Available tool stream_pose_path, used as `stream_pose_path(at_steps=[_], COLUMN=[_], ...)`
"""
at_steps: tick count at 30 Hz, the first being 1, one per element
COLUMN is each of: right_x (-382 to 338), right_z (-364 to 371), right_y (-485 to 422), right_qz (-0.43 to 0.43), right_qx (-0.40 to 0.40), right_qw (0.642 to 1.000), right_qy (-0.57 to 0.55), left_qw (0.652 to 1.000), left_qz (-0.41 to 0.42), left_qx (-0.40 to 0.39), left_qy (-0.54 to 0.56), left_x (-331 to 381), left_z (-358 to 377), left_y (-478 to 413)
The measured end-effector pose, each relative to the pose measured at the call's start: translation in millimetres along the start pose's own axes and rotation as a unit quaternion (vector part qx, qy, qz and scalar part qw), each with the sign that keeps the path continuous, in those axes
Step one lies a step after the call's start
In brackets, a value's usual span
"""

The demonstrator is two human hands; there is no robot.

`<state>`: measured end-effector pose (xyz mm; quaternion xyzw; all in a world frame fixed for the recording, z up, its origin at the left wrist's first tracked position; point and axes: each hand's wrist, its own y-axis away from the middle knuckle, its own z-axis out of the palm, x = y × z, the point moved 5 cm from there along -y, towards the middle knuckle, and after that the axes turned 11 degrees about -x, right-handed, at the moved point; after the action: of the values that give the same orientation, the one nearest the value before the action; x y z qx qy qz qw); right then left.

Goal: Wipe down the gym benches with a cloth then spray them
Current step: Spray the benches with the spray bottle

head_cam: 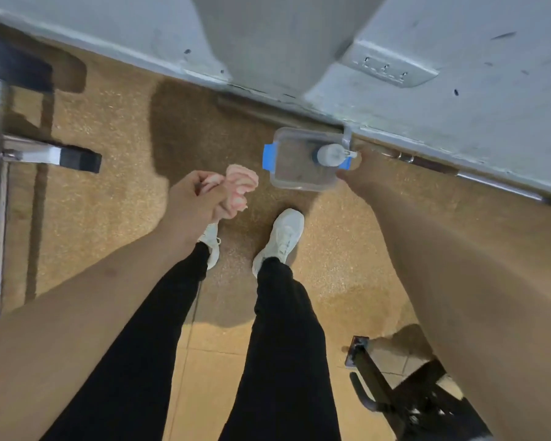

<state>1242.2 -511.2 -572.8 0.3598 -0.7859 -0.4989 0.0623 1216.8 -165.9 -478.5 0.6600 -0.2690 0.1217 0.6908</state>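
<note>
Gripping crumpled pink cloth (240, 186) in left hand (191, 202) | right hand (357, 173) at clear tub (299, 185), grip unclear

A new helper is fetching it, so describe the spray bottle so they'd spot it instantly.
Where the grey wall meets the tan floor sits a clear container with blue clips. The spray bottle stands inside, nearest the right hand. Its white top sets it apart from the pink cloth in the left hand.

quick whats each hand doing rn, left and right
Left hand: closed around the pink cloth.
Right hand: at the edge of the clear container; its fingers are hidden, so the grip cannot be told.
</note>
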Motion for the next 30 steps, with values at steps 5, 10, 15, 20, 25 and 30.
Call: stream_pose_path(at_steps=[5, 10, 15, 20, 25, 30], right_x=[29.8, 42.5, 42.0, 52.9, 49.0, 40.4], right_z=[30.3, 38.7, 26.8, -8.0, -29.9, -50.5], right_y=[-94.2, -146.7, -137.3, -61.5, 53.4, 172.2], right_qz=[0.027, 0.0, -0.053, -0.068, -0.049, -0.033], right_qx=[-0.015, 0.052, 0.107, 0.114, 0.082, 0.04], right_qw=[0.996, 0.989, 0.991, 0.957, 0.874, 0.803], right_qy=[0.078, 0.135, 0.057, -0.257, -0.476, -0.593], left_qw=[1.0, 1.0, 1.0, 0.998, 0.998, 0.998], left_qz=[0.006, 0.003, 0.009, 0.024, 0.029, 0.017], left_qx=[-0.003, -0.006, -0.003, -0.032, -0.016, -0.016], left_qy=[-0.012, -0.014, -0.029, -0.053, -0.05, -0.056], left_x=[-31.5, -51.2, -52.5, -25.1, 22.8, 69.0], left_z=[24.1, 40.4, 48.1, 63.8, 75.2, 82.9], left_y=[-84.1, -127.4, -124.5, -89.6, -31.8, 41.6])
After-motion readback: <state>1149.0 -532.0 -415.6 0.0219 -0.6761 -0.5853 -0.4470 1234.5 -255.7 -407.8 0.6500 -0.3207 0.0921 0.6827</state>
